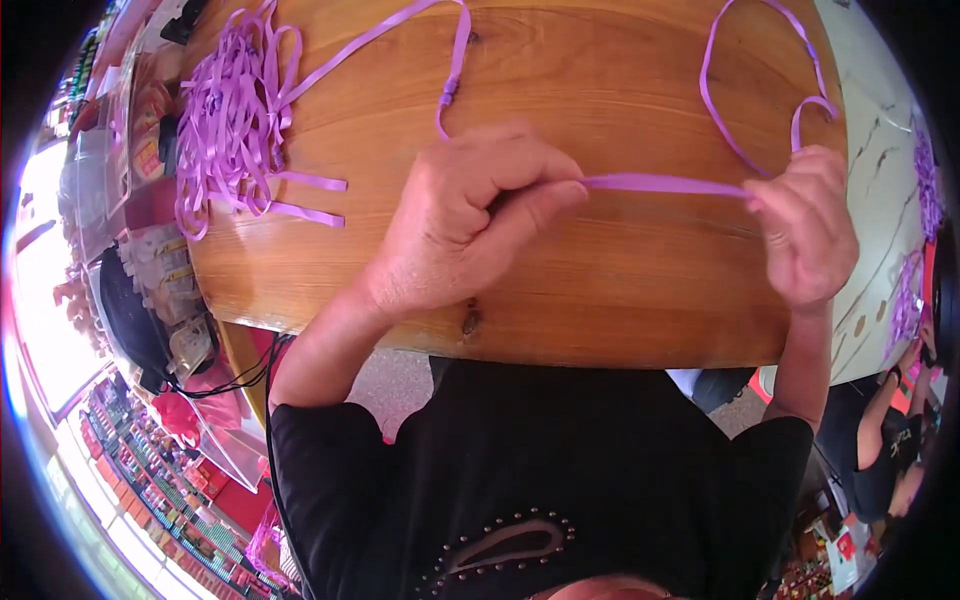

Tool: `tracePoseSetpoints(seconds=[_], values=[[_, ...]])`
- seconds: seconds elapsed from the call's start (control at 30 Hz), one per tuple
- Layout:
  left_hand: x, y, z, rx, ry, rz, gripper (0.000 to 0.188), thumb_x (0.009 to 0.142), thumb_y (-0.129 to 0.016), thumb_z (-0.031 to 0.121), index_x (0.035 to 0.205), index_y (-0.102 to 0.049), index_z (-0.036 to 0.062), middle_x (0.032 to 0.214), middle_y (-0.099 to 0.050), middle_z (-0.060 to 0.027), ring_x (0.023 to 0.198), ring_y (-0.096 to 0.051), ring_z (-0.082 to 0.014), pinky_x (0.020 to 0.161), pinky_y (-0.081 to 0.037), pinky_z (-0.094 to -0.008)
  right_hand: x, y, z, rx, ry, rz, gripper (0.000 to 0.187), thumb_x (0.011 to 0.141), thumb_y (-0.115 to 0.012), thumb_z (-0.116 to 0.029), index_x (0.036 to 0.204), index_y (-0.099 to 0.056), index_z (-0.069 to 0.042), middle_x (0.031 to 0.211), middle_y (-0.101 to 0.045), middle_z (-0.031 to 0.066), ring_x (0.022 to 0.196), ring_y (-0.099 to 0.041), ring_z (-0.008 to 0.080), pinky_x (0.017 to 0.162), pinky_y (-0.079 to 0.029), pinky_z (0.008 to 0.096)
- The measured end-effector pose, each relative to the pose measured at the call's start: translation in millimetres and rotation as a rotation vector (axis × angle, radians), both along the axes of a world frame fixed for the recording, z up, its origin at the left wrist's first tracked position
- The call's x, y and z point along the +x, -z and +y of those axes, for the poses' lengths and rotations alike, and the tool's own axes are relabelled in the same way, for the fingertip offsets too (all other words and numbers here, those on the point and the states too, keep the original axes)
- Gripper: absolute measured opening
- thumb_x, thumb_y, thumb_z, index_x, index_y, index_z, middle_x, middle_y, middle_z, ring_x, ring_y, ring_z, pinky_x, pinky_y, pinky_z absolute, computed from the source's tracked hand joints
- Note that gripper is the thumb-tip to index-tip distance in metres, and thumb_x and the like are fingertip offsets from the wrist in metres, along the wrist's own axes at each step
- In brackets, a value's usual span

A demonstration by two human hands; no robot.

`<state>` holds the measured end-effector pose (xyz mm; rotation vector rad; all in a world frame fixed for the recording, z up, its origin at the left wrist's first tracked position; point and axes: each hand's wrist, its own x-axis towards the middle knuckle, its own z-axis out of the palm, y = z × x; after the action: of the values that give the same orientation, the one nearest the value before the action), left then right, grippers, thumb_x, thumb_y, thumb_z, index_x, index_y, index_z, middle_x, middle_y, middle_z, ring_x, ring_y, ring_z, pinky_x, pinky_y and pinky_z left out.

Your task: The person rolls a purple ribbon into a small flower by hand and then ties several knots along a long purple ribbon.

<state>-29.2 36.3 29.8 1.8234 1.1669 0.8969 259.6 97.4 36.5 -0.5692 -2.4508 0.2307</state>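
Observation:
A purple ribbon (665,184) runs taut between my two hands, just over the wooden table. My left hand (470,215) pinches one end of the stretch between thumb and forefinger. My right hand (806,228) is closed on the other end. Beyond the right hand the ribbon loops up along the table's right side (706,75). Past my left hand, a ribbon length with a small knot or clip (449,92) leads up and over to a tangled heap of purple ribbons (232,110) at the far left.
The wooden table (560,290) has a curved edge in front of my body. A white marbled table (870,200) adjoins it on the right, with more purple ribbons (908,290) and another person (880,450) beside it. Clear plastic packages (165,270) and a black bag (128,310) lie at the left.

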Motion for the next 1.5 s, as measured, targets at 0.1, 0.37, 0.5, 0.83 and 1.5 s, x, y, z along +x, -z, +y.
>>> tracePoseSetpoints(seconds=[0.1, 0.37, 0.5, 0.83, 1.5], values=[[-11.1, -4.4, 3.3, 0.099, -0.043, 0.160, 0.015, 0.080, -0.069, 0.003, 0.093, -0.065, -0.0025, 0.076, -0.059, -0.0072, 0.068, -0.056, -0.0154, 0.062, -0.043, -0.0252, 36.3, 6.2, 5.2, -0.145, 0.152, 0.154, 0.010, 0.085, -0.059, -0.002, 0.091, -0.062, 0.006, 0.081, -0.058, 0.0107, 0.075, -0.050, 0.0211, 0.074, -0.043, 0.0365], [-41.1, -12.2, 7.1, 0.234, -0.192, 0.208, 0.017, 0.074, -0.073, 0.004, 0.090, -0.067, 0.0019, 0.072, -0.059, -0.0051, 0.066, -0.055, -0.0154, 0.059, -0.043, -0.0257, 127.3, 24.7, 24.3, -0.320, 0.435, 0.798, 0.020, 0.092, -0.050, 0.003, 0.106, -0.059, 0.014, 0.099, -0.061, 0.0141, 0.082, -0.047, 0.0156, 0.082, -0.041, 0.0301], [-41.5, -7.9, 1.9, 0.169, -0.255, 0.093, 0.015, 0.077, -0.072, 0.001, 0.091, -0.067, 0.0004, 0.074, -0.061, -0.0024, 0.070, -0.056, -0.0085, 0.061, -0.042, -0.0223, 130.3, 25.9, 24.8, -0.287, 0.470, 0.769, 0.021, 0.092, -0.053, 0.000, 0.108, -0.060, 0.011, 0.101, -0.062, 0.0125, 0.090, -0.051, 0.0148, 0.086, -0.042, 0.0300], [-8.3, -8.7, -4.3, -0.109, -0.048, -0.029, 0.016, 0.084, -0.068, 0.011, 0.094, -0.064, -0.0013, 0.073, -0.056, -0.0065, 0.067, -0.053, -0.0135, 0.062, -0.042, -0.0254, -40.0, -24.8, -11.6, 0.047, 0.009, -0.039, 0.042, 0.071, -0.072, -0.017, 0.107, -0.063, 0.002, 0.108, -0.062, 0.0135, 0.097, -0.058, 0.0294, 0.081, -0.045, 0.0371], [-16.4, -19.0, -9.2, 0.001, 0.064, 0.042, 0.013, 0.083, -0.067, 0.009, 0.088, -0.062, -0.0022, 0.080, -0.062, -0.0126, 0.067, -0.057, -0.0246, 0.061, -0.044, -0.0307, -58.9, 5.2, -9.7, 0.077, -0.230, 0.245, 0.027, 0.065, -0.071, -0.003, 0.091, -0.065, 0.001, 0.076, -0.058, 0.0058, 0.064, -0.054, 0.0204, 0.058, -0.041, 0.0313]])
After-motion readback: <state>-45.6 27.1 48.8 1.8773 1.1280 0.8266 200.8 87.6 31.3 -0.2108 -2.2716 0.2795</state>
